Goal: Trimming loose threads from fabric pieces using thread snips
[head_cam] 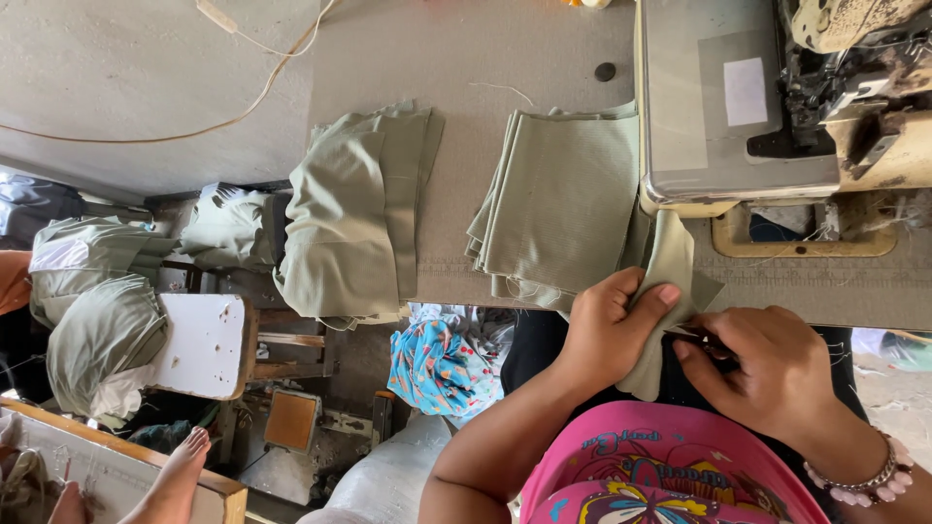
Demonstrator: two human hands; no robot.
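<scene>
Pinching a strip of olive-green fabric (662, 291), the left hand (610, 330) has its thumb laid flat across the cloth and its fingers curled behind, so the piece hangs taut off the near edge of the sewing table (485, 126). The right hand (767, 364) is closed around a small dark tool (694, 337) — most likely thread snips, though only the tip shows — with that tip touching the fabric just beside the left thumb. To do this well, I judge the cloth should stay stretched between thumb and fingers, and the blades should meet only the loose thread, not the weave.

Just beside the left hand, a stack of cut olive pieces (563, 199) lies at the table's near edge, touching the sewing machine (738, 97) at the right end. Further left, a second pile of folded olive pieces (359, 213) droops over the same edge. A pale cord (233, 112) runs across the far left corner.

A plain white rectangular label (746, 91) sits on the machine's grey bed — upright, nothing legible worth noting. Below the table's edge lies a bright blue patterned bundle (437, 364), and left of it a white stool (204, 344) with more olive cloth heaped around it
</scene>
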